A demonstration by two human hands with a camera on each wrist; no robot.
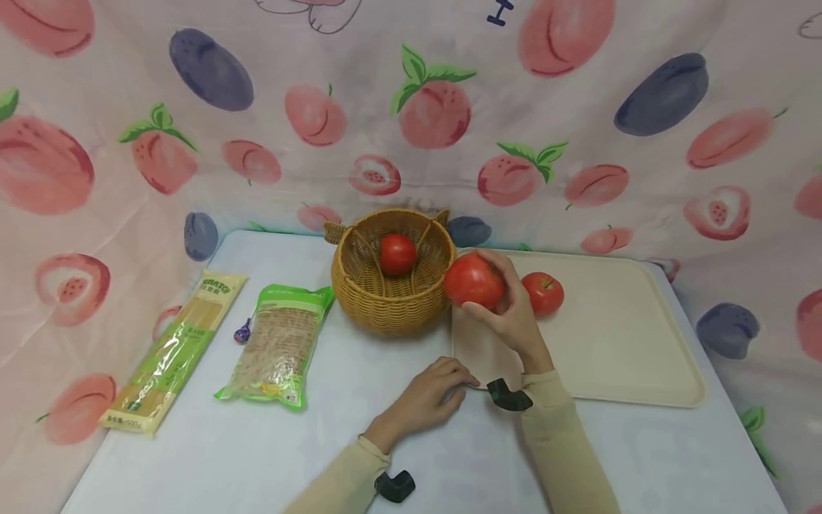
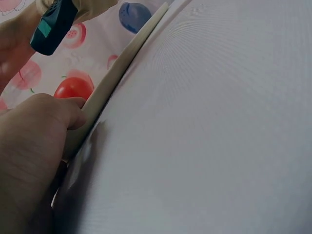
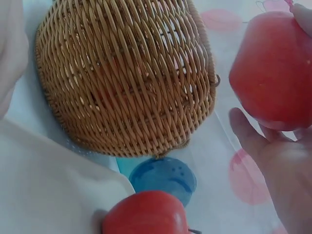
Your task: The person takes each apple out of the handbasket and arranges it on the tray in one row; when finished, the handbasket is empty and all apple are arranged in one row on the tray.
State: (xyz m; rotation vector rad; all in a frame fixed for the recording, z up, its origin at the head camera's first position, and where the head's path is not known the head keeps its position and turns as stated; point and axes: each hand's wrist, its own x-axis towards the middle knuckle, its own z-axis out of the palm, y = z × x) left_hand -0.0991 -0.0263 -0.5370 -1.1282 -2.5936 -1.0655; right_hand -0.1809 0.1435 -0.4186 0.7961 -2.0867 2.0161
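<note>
My right hand (image 1: 514,314) grips a large red tomato (image 1: 474,280) with fingers and thumb, lifted at the right side of a wicker basket (image 1: 392,314). The right wrist view shows the held tomato (image 3: 275,70) beside the basket's woven wall (image 3: 126,83). Inside the basket lies another tomato (image 1: 397,254). A third tomato (image 1: 544,293) rests on the beige tray (image 1: 623,328), right of my right hand. My left hand (image 1: 427,396) rests on the table with loosely bent fingers, touching the tray's near left corner. In the left wrist view, a fingertip meets the tray's rim (image 2: 105,95).
On the left lie a long pack of noodles (image 1: 173,357) and a green-edged clear bag (image 1: 279,346) of brownish food. A small purple-wrapped candy (image 1: 242,331) sits between them. A fruit-print cloth (image 1: 359,71) hangs behind the white table (image 1: 270,457).
</note>
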